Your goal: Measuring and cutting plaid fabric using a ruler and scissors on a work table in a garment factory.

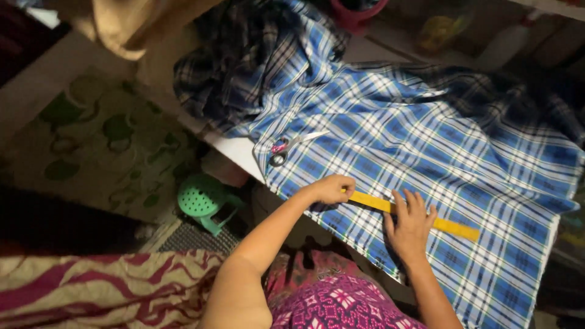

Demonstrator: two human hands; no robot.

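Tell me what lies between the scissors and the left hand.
Only bare blue plaid cloth lies between the scissors and the left hand, as the head view shows.

The cloth [426, 140] has blue, white and black checks. The ruler [454, 227] is yellow. The small stool [203, 198] is green.
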